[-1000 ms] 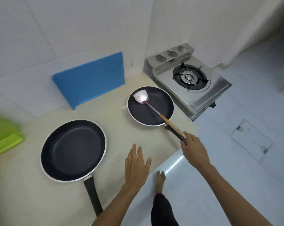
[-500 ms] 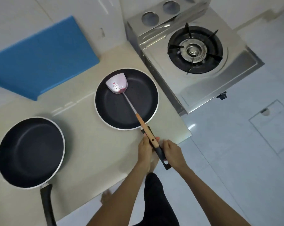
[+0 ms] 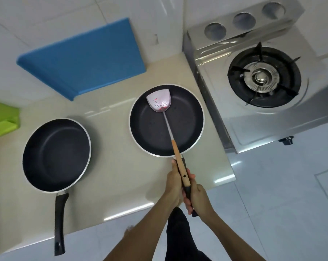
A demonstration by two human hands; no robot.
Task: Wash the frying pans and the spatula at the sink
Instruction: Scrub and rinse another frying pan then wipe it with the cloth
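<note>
- The left hand (image 3: 175, 182) closes in from the left on the spatula's wooden grip, thumb lying along the wood and fingers curled under it.
- The right hand (image 3: 198, 195) is wrapped round the black handle of the right frying pan (image 3: 151, 136), just below the end of the wooden grip; both forearms reach up from the bottom edge.
- The spatula (image 3: 168, 127) lies inside the right frying pan: a pale, perforated metal blade with red specks at the far rim, a thin steel shaft, and a tan wooden grip with a hole near its end, stacked over the pan's handle.
- Two frying pans sit on the bench (image 3: 112, 166), both round, dark and matte inside with a bright rim; the left frying pan (image 3: 55, 155) stands apart, its black handle overhanging the front edge.
- The bench is glossy beige.
- One blue board (image 3: 87, 57) leans on the tiled wall, one green plastic item (image 3: 1, 119) shows at the left edge, and one steel gas stove (image 3: 215, 72) has a single burner.
</note>
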